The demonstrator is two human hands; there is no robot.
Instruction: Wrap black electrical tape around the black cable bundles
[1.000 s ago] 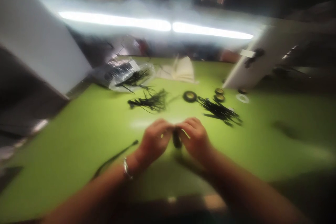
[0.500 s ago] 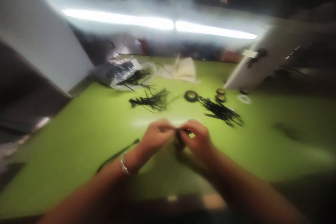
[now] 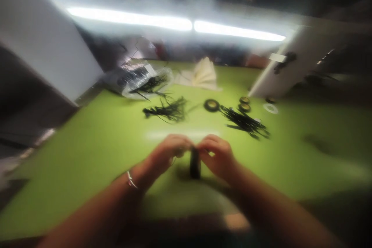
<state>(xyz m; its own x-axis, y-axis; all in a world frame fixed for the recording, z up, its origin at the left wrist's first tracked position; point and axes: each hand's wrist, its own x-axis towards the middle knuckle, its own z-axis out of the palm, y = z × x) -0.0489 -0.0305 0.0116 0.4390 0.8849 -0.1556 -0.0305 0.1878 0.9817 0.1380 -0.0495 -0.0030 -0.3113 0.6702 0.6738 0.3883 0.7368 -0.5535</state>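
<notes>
Between my hands a roll of black tape [image 3: 195,164] hangs edge-on, just above the green table or touching it; I cannot tell which. My right hand [image 3: 218,150] pinches it near its top, thumb and forefinger forming a small loop. My left hand [image 3: 171,149] is closed, its fingertips meeting the top of the roll from the left. What lies in the left fingers is hidden and blurred; a thin strand shows just under them. Ahead of the hands are a bundle of black cables [image 3: 167,109] and a second black cable bundle [image 3: 245,121].
A larger tape roll [image 3: 211,105] and small tape rolls [image 3: 244,107] lie beside the right bundle, near a white ring [image 3: 270,108]. Behind are a plastic bag of black cables [image 3: 142,79] and cream paper [image 3: 203,75]. Upright panels flank the green table [image 3: 87,143].
The tape roll now hangs lower and shows edge-on beneath the fingertips. My left hand has shifted slightly left and turned; its forearm now hides the single black cable seen earlier.
</notes>
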